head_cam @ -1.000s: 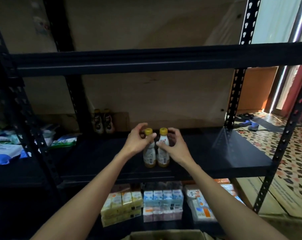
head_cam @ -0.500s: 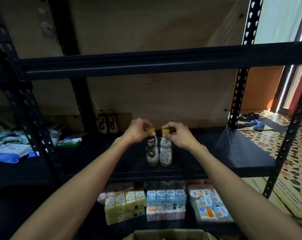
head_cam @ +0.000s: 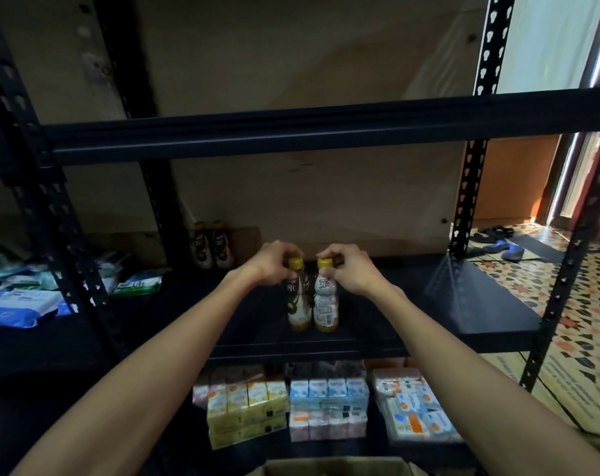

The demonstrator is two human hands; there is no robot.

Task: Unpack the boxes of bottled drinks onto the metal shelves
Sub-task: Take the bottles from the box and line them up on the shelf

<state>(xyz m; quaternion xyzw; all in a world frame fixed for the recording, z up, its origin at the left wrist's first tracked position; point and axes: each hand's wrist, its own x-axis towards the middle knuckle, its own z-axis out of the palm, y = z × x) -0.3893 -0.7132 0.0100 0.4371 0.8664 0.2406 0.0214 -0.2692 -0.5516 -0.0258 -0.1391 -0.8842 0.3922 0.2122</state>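
Two small bottles with yellow caps stand side by side on the black metal shelf (head_cam: 377, 324). My left hand (head_cam: 271, 264) grips the neck of the left bottle (head_cam: 297, 304), which has a brown and white label. My right hand (head_cam: 348, 267) grips the neck of the right bottle (head_cam: 325, 305), which has a pale label. Both bottles are upright and touch each other. Two more bottles (head_cam: 212, 244) stand at the back left of the same shelf. The rim of a cardboard box (head_cam: 333, 467) shows at the bottom edge.
Packs of small drink cartons (head_cam: 326, 403) fill the shelf below. Wrapped packets (head_cam: 23, 300) lie on the neighbouring shelf at the left. An upper shelf beam (head_cam: 291, 128) runs across above my hands. Perforated posts (head_cam: 467, 197) frame the bay. Sandals (head_cam: 498, 249) lie on the patterned floor at the right.
Both hands have shifted from the bottles' sides up to their necks and caps. The bottles have been pushed slightly further onto the shelf and now stand on it.
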